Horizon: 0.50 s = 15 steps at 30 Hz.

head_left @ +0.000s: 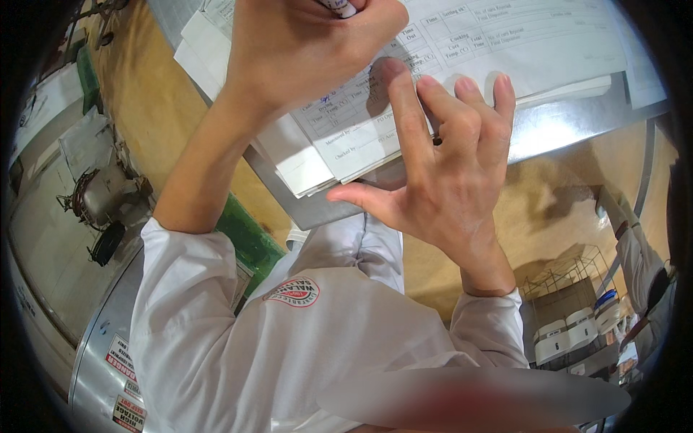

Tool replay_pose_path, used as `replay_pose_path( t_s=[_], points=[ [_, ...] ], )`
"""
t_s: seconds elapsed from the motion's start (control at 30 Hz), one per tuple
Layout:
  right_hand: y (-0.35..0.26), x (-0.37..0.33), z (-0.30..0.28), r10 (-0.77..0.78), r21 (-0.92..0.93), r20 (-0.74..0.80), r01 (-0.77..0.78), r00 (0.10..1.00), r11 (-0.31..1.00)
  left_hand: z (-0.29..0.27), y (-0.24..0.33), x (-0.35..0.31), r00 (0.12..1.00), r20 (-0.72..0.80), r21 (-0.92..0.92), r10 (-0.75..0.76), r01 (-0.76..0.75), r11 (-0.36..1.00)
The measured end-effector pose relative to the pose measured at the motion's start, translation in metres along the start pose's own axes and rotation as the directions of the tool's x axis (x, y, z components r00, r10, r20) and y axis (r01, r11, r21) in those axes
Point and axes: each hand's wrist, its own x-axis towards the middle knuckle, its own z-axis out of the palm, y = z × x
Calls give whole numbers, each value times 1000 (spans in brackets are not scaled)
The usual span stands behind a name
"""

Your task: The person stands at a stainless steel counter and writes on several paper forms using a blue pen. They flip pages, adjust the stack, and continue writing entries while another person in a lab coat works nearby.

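- Pen (341, 6), white-barrelled, pinched in the tightly curled left hand (310, 54) over the paper stack (530, 54).
- Right hand (451, 155), fingers fanned, holding nothing we can see, fingertips over the stack's lower edge.
- Below the stack, we see smooth, glossy metal tabletop (556, 123).
- Beyond it, tan floor (426, 281).

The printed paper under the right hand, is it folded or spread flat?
Spread flat: the printed paper shows its ruled tables beyond the right hand, and no fold is visible.
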Motion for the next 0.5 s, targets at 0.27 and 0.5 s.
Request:
replay_pose_path(
  t_s=[0.27,0.5],
  points=[
    [1,-5,-1,-17,10,-12,18,1000,1000,-30,15,19,907,155,-622,-391,397,675],
    [1,-5,-23,-54,13,142,52,988,999,-45,12,7,983,62,-681,-171,167,713]
  ],
)
